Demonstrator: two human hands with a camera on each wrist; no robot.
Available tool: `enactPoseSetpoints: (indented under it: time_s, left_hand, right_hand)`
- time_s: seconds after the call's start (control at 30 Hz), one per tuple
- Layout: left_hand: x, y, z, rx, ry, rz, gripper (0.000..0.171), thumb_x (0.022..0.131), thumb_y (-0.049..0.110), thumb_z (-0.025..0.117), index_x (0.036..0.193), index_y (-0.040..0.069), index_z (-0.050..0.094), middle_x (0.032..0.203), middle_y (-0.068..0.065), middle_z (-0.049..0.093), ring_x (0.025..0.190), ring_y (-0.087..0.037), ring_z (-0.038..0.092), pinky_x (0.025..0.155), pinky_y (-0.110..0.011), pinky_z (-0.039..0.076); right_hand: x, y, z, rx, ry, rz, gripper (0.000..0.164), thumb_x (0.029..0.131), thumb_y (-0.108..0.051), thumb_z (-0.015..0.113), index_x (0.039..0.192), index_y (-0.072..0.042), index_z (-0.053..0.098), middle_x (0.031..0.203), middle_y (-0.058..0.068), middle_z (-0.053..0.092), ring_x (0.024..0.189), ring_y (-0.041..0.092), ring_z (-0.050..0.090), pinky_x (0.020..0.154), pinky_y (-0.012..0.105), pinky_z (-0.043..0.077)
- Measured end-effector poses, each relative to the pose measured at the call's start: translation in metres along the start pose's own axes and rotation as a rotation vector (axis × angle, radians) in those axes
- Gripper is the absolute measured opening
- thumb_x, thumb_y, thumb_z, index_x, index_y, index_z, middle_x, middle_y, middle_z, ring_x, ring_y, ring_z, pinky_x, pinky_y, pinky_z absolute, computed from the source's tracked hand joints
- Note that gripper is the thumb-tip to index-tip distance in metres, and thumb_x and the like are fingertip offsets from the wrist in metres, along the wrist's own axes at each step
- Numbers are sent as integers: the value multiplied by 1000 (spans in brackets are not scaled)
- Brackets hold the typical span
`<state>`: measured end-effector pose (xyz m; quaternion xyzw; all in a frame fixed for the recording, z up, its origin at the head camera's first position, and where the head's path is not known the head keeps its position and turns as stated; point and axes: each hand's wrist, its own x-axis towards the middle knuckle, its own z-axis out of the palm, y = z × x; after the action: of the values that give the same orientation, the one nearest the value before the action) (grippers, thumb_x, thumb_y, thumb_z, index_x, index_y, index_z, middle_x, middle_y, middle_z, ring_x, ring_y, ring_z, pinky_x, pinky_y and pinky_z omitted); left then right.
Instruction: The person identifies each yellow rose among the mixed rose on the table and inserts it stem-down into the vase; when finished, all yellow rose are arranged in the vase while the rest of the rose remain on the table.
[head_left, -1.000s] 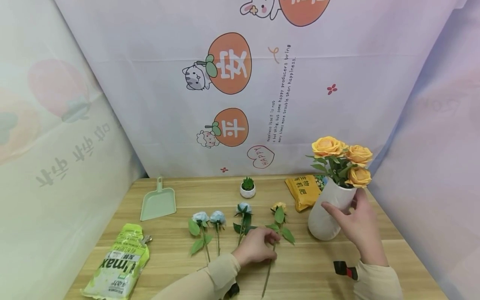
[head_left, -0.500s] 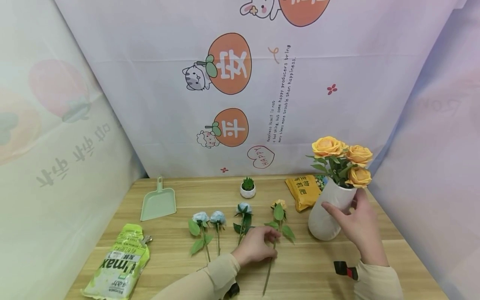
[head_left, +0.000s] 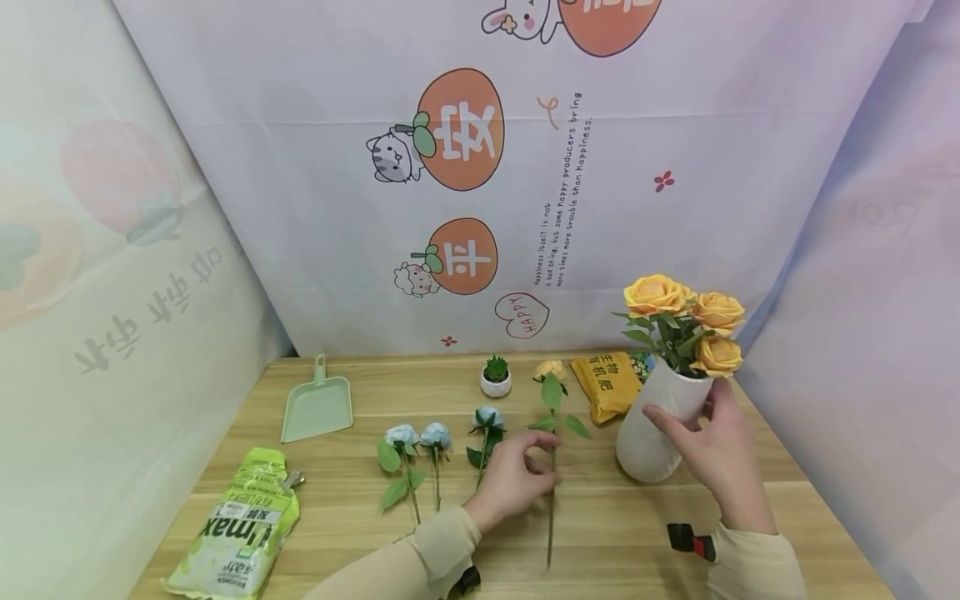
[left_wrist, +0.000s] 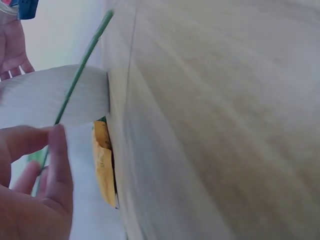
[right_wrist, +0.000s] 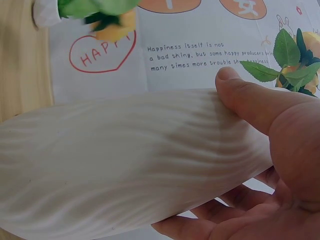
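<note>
My left hand pinches the green stem of a single yellow rose between thumb and fingers; in the left wrist view the stem slants up past the vase, clear of the tabletop. My right hand grips a white ribbed vase near its neck, thumb in front and fingers round the far side, as the right wrist view shows. The vase leans to the right. Several yellow roses with green leaves stand in its mouth. Left of my left hand lie blue roses on the table.
A small potted succulent stands at the table's back. Behind the vase lies an orange packet. A pale green dustpan is at the back left, with a green and white bag in front of it. White printed cloth encloses the table.
My left hand has raised the single yellow rose off the table; its bloom now appears farther back and its stem more upright in the head view. The right hand and vase stay put.
</note>
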<state>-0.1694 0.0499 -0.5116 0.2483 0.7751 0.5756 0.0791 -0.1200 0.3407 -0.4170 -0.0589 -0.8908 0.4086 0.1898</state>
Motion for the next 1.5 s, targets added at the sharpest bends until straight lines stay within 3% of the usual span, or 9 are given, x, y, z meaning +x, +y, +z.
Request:
enactPoseSetpoints:
  time_s: [0.13, 0.67, 0.9, 1.2, 1.33, 1.5]
  left_hand:
    - [3, 6, -1, -39, 49, 65, 46, 89, -1, 85, 132, 12, 73, 128, -8, 69, 85, -4, 73, 70, -24, 63]
    - [20, 46, -14, -38, 81, 240, 46, 93, -4, 81, 133, 18, 71, 131, -6, 67, 93, -10, 75, 77, -27, 65]
    - [34, 85, -17, 39, 131, 427, 42, 95, -1, 81, 133, 12, 71, 124, -7, 67, 94, -4, 74, 74, -23, 64]
    - [62, 151, -12, 63, 157, 662, 41, 95, 3, 82, 134, 8, 71, 119, -8, 68, 94, 4, 71, 74, -19, 63]
    - [73, 179, -8, 14, 156, 707, 40, 96, 3, 81, 135, 6, 70, 117, -11, 66, 95, 3, 72, 78, -20, 63]
    - [87, 203, -2, -34, 175, 741, 41, 96, 3, 81, 136, 5, 70, 122, -13, 65, 96, 0, 73, 79, -21, 63]
  right_hand:
    - [0, 0, 0, 2, -1, 6, 99, 95, -48, 83, 162, -1, 27, 150, 36, 48, 131, 60, 54, 96, 70, 55]
    - [-2, -1, 0, 10, -2, 11, 99, 95, -48, 83, 162, 0, 27, 152, 37, 47, 132, 61, 53, 97, 72, 54]
    - [-2, -1, 0, -1, 3, 5, 100, 95, -49, 82, 162, 1, 27, 151, 37, 47, 131, 61, 53, 96, 72, 55]
    - [-2, 2, 0, -2, 0, 8, 102, 95, -50, 82, 163, 0, 26, 153, 37, 46, 131, 62, 53, 94, 73, 55]
    - [-2, 2, 0, -1, -1, 10, 99, 95, -47, 83, 161, 1, 28, 151, 37, 48, 130, 61, 54, 94, 73, 55]
    - [-1, 3, 1, 10, -4, 20, 96, 95, -45, 84, 159, 1, 29, 150, 35, 48, 130, 59, 54, 95, 73, 54]
